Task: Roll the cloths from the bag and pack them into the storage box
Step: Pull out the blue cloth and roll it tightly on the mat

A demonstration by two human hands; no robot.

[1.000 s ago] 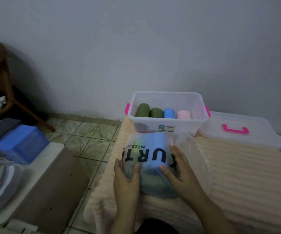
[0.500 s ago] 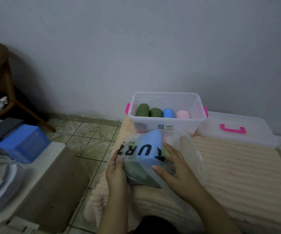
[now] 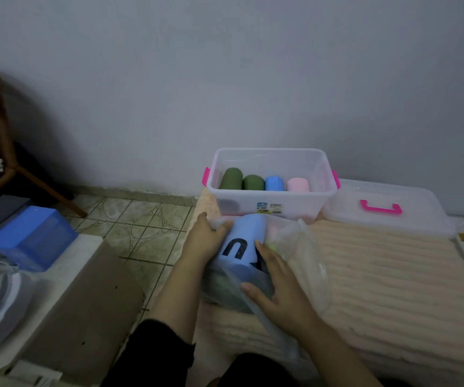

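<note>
The ribbed, peach-coloured plush blanket (image 3: pixel 378 275) covers the bed and carries everything; it looks soft and yielding, so anything pressed on it will likely sink a little. At its far edge stands the clear plastic storage box with pink latches (image 3: pixel 272 208), holding four rolled cloths side by side: two dark green rolls (image 3: pixel 242 180), a blue roll (image 3: pixel 274 183) and a pink roll (image 3: pixel 297 184). Just beside the box on the right lies its clear lid with a pink handle (image 3: pixel 384 210). Nearer the person sits the crinkled transparent plastic bag with black lettering (image 3: pixel 289 247), still stuffed with cloths; a light blue folded cloth (image 3: pixel 246 233) shows on top and a greenish one beneath. The bag probably handles light, slack and slippery, so the cloth inside is best taken by a folded edge through the mouth, which I cannot clearly locate. The left hand (image 3: pixel 204 238) curls its fingers round the bag's far left end, gripping it. The right hand (image 3: pixel 275 286) lies with fingers spread and fairly straight against the bag's near side, pressing rather than grasping.
</note>
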